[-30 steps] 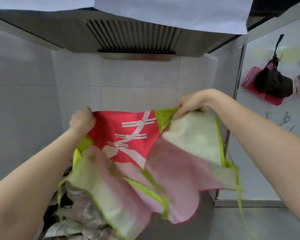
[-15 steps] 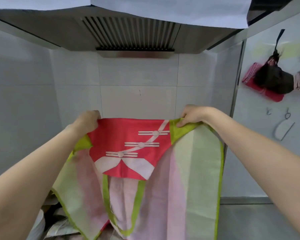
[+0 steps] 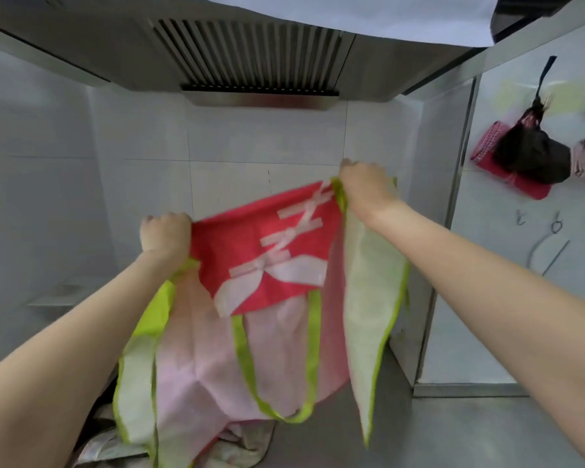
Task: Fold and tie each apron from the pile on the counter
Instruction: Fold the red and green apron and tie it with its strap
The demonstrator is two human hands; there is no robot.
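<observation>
I hold up one apron [image 3: 267, 251] in the air: a red bib with a white pattern, a pale pink skirt and lime-green trim. My left hand [image 3: 164, 233] grips its top left corner in a fist. My right hand [image 3: 365, 185] grips the top right corner, higher than the left, so the top edge slants. A green neck loop [image 3: 313, 359] hangs down in front of the skirt. Under the apron, more crumpled aprons [image 3: 240, 444] lie in a pile on the steel counter [image 3: 453, 434].
A steel extractor hood [image 3: 250, 52] hangs overhead, with white tiled walls [image 3: 250, 140] behind. At the right, a metal post [image 3: 456, 204] borders a panel where a red and black item [image 3: 527, 160] and hooks hang.
The apron was bunched, then spread flat and level between my hands. Now my right hand has risen and my left has dropped, tilting the top edge; the neck loop swings lower.
</observation>
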